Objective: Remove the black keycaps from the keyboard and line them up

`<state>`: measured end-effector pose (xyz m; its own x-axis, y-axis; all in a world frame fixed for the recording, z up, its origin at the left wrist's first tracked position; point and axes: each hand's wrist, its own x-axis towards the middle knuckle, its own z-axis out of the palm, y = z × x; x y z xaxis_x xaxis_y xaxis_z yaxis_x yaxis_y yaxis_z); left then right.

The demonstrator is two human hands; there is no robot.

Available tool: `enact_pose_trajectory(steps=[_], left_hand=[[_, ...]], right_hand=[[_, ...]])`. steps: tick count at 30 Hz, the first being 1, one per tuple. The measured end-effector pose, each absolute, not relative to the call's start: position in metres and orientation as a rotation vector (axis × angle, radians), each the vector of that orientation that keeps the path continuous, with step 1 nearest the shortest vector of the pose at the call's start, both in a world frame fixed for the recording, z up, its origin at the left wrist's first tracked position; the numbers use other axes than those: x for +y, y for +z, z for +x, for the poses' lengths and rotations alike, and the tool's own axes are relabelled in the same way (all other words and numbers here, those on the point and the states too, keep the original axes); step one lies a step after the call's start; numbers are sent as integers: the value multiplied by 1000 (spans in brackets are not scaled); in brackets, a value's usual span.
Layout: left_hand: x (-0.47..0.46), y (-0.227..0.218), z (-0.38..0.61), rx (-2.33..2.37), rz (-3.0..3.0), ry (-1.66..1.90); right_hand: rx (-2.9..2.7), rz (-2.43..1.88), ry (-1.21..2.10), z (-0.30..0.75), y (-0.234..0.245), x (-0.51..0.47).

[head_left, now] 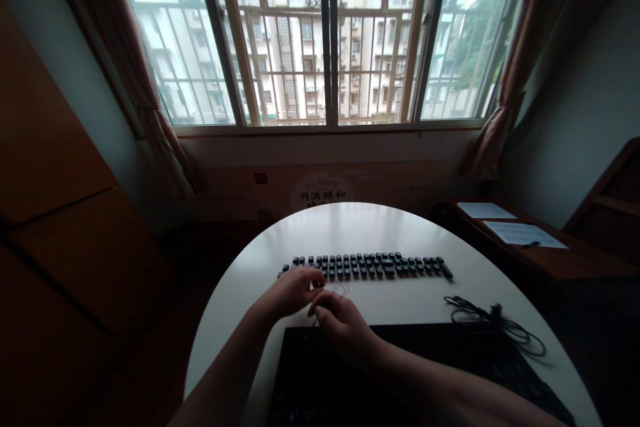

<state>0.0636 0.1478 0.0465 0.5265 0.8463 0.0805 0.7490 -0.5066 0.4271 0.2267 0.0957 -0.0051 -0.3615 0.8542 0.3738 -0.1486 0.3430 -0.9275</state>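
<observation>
My right hand point(343, 320) is closed over the far edge of a black keyboard point(400, 360), its fingers curled together. Thin wire loops of what looks like a keycap puller point(342, 289) stick out past its knuckles, and a small dark curve shows below the fingertips. My left hand point(295, 290) is bent inward with curled fingers, its fingertips close to the right hand; whatever they pinch is hidden. Just beyond the left hand lie loose black keycaps point(367, 265) in several rows, some of them covered by that hand.
A bundled black cable point(493, 320) lies right of the keycaps on the round white table point(345, 227). Sheets of paper point(523, 234) and a dark pen rest on a brown wooden surface point(585, 260) at the right. A barred window point(327, 47) is ahead.
</observation>
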Motion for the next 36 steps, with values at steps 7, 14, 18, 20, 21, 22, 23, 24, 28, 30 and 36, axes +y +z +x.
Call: enact_pose_trajectory(steps=[7,14,18,20,21,22,23,24,28,30,36], left_hand=[[153,39,58,1334,2464,435],[153,38,57,1303,2471,535],[154,37,56,1287,2460,565],[154,38,55,1277,2457,567],[153,38,55,1271,2456,568],[153,39,55,1267,2454,570],[153,40,55,1264,2451,571],[153,41,55,1264,2447,572],[154,42,55,1270,2419,622],[155,41,55,1244,2415,688],[159,37,52,1191,2365,850]], right_hand=[[-1570,-687,1246,227,-5,96],[-1560,-681,1248,227,-3,94],[-1561,-684,1250,227,-2,93],[-1554,-691,1259,227,-3,93],[-1547,-697,1265,227,-3,94],[-1533,-702,1272,226,-3,94],[-1516,-704,1285,226,-4,95],[-1495,-704,1302,226,-5,95],[-1385,-697,1423,223,-8,99],[-1313,-700,1498,222,-10,102],[-1104,-766,1632,222,-8,109]])
